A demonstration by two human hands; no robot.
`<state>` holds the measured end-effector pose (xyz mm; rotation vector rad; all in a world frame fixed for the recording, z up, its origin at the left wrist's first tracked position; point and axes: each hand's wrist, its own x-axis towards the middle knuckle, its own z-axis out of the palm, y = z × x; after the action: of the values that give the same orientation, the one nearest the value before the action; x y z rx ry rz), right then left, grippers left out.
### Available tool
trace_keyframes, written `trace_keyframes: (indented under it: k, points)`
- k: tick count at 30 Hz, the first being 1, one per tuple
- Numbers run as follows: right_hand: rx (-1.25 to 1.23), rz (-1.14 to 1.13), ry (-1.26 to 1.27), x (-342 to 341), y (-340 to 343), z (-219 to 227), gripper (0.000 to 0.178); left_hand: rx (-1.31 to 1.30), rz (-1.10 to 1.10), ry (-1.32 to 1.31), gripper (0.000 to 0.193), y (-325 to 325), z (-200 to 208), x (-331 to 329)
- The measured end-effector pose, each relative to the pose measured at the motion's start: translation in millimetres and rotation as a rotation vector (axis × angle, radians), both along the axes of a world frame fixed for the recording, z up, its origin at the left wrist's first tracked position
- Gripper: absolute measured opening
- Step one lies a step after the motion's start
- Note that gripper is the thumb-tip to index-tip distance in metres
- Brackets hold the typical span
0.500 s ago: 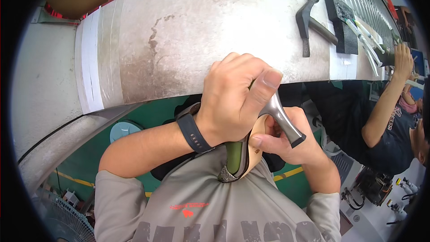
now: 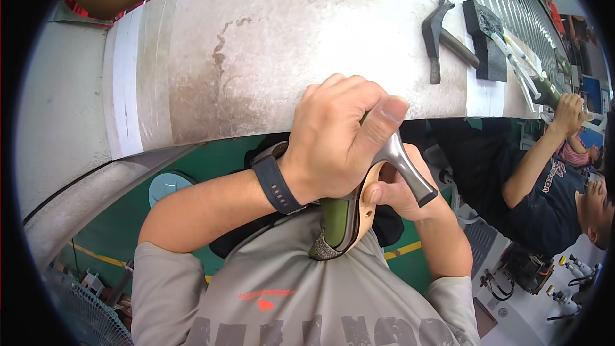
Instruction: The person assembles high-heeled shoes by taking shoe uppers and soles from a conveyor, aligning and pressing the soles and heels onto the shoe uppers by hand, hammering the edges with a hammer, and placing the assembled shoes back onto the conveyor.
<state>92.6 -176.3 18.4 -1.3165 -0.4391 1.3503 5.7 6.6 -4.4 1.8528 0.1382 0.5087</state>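
A high-heeled shoe (image 2: 366, 216) is braced toe-first against my grey shirt, its tan sole turned to the right. A green last (image 2: 335, 221) fills it, and dark sparkly trim shows at the toe. My left hand (image 2: 339, 138) is wrapped over the back of the shoe, thumb lying along the top of the heel. The silver-grey heel (image 2: 405, 172) with a black tip sticks out to the right, below that thumb. My right hand (image 2: 403, 197) holds the sole side, its thumb against the tan sole beside the heel; its other fingers are mostly hidden behind the heel.
Ahead lies a worn pale bench pad (image 2: 269, 57). A dark hammer (image 2: 434, 35) rests on it at the right, beside a black block (image 2: 490, 45) and white pen-like sticks (image 2: 516, 64). A co-worker's hand (image 2: 568, 114) holds a green last (image 2: 544, 91) at far right.
My right hand has shifted slightly and its curled fingers have drawn back behind the heel. My left hand and the shoe have barely moved. The co-worker's hand has come nearer and lower.
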Motion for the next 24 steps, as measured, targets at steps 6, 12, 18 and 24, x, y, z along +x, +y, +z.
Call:
trace_keyframes:
  k: [6, 12, 18, 24]
  points:
    - [-0.044, 0.021, -0.005, -0.3, -0.4, 1.2, 0.049, 0.02, 0.045, 0.0, 0.062, -3.4, -2.9, 2.7]
    - [-0.062, -0.015, -0.002, -5.2, 3.3, 7.6, 0.043, 0.034, 0.042, 0.009, 0.063, -3.4, -4.4, 4.1]
    - [0.057, -0.179, -0.158, -19.7, -4.8, -24.9, 0.032, 0.044, 0.021, 0.025, 0.064, -4.6, -3.8, 5.5]
    - [0.059, -0.198, -0.244, -21.5, -8.0, -25.9, 0.038, 0.036, -0.016, 0.017, 0.066, -1.0, -2.0, 6.3]
